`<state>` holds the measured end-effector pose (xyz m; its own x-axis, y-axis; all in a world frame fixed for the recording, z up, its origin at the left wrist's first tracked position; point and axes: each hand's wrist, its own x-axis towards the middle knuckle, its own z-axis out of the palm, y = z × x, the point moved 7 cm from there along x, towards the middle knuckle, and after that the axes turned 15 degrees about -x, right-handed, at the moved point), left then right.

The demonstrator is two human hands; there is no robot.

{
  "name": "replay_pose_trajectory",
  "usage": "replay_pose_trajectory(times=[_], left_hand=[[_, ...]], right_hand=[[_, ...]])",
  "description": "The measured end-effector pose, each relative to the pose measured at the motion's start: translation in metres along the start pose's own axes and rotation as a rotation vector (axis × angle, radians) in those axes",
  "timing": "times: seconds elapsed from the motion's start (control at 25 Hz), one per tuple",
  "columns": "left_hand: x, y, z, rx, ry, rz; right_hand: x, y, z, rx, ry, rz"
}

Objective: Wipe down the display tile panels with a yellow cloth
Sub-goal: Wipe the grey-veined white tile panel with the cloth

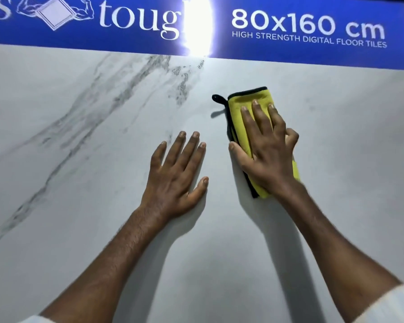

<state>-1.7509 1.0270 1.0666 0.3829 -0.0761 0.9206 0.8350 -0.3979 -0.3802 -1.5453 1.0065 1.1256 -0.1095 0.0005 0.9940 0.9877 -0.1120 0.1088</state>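
Yellow cloth (239,110) lengthwise up tile panel (79,206), perhaps slightly tilted, right hand (266,157) pressing it straight-fingered; left hand (175,178) splayed flat

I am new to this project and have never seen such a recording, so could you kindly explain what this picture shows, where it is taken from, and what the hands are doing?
There is no machine here: a person works with two bare hands. The one picture comes from a wide-angle camera worn on the person's head, looking forward and down at them. The surface is a glossy white marble-look tile panel with grey veins. Above it runs a blue banner with white lettering that gives the tile size; a bright glare hides part of it. The left hand lies flat on the tile, fingers straight, holding nothing. The right hand presses a folded yellow cloth with black edging against the tile, fingers spread over it.
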Motion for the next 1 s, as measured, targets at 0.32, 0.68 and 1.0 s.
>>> replay_pose_trajectory(times=[0.32, 0.68, 1.0], left_hand=[[-0.019, 0.002, -0.020, -0.183, -0.034, 0.025], [-0.067, -0.014, -0.014, -0.016, -0.058, 0.079], [-0.071, -0.019, -0.014, -0.141, -0.034, 0.063]], right_hand=[[0.159, -0.021, -0.004, 0.069, -0.122, -0.043], [-0.006, -0.071, -0.005, -0.013, 0.034, -0.242], [0.133, -0.086, -0.007, 0.030, -0.054, 0.033]])
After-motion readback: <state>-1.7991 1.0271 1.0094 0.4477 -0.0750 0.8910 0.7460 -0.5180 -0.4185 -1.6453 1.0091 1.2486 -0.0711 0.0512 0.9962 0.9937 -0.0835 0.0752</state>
